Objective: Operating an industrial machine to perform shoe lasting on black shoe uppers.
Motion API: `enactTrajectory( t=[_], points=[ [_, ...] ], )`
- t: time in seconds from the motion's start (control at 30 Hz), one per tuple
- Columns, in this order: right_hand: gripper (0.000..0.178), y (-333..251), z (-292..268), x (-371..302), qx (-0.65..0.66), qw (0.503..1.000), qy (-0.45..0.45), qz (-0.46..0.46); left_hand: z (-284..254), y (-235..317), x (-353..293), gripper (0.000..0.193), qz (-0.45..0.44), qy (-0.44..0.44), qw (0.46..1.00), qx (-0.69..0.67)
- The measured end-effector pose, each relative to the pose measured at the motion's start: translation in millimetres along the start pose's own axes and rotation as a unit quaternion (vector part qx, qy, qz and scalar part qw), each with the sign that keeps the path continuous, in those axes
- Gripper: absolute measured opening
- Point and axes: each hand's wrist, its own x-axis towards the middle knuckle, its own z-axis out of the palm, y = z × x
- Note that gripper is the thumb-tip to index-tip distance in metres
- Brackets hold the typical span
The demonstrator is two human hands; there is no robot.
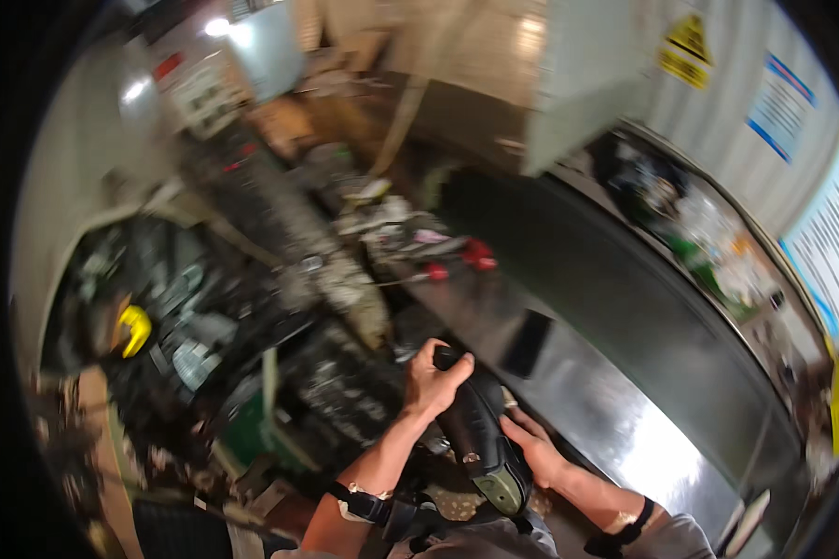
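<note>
Close to my body is a long, rounded black item (475, 424) with an olive-green lower end; its exact kind does not show. My left hand (435, 382) wraps round its upper end, with the thumb across the top. Along its right side, my right hand (534, 452) grips it lower down, and the item partly hides those fingers. A flat black rectangle like a phone (529, 343) lies on the shiny metal ledge (615, 410) just beyond my hands. Dark straps circle both of my forearms.
Past the ledge runs a dark conveyor belt (569, 252). Farther right, a trough holds mixed plastic waste (718, 247). Red items (475, 253) sit near the ledge's far end. At left lies a dark heap of scrap with a yellow curved piece (134, 331) and a green container (247, 429).
</note>
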Motion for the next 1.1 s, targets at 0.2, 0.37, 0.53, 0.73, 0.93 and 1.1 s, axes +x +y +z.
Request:
enactTrajectory(
  t=[0.2,0.37,0.53,0.73,0.93,1.1],
  points=[
    [0.049,47.2,176.9,6.3,-0.037,0.969,-0.085,-0.229,-196.6,16.5,-40.7,0.036,0.070,0.214,0.973,0.043],
    [0.026,89.6,297.6,24.9,-0.054,0.971,-0.180,-0.151,-357.6,23.0,-63.0,0.038,-0.049,0.283,0.944,-0.161],
    [0.023,101.1,379.9,31.3,-0.016,0.975,-0.199,-0.098,-418.9,-7.0,-112.5,0.029,-0.023,0.403,0.883,-0.240],
    [0.044,116.6,438.4,66.9,0.020,0.974,-0.202,-0.100,-403.0,-25.5,-144.4,0.036,-0.084,0.339,0.778,-0.523],
    [0.063,121.9,465.2,99.5,0.018,0.982,-0.175,-0.072,-418.6,-55.5,-114.3,0.036,-0.188,0.427,0.788,-0.402],
    [0.068,118.4,476.9,116.9,0.023,0.985,-0.161,-0.054,-423.6,-64.2,-93.1,0.036,-0.186,0.449,0.772,-0.411]
  ],
)
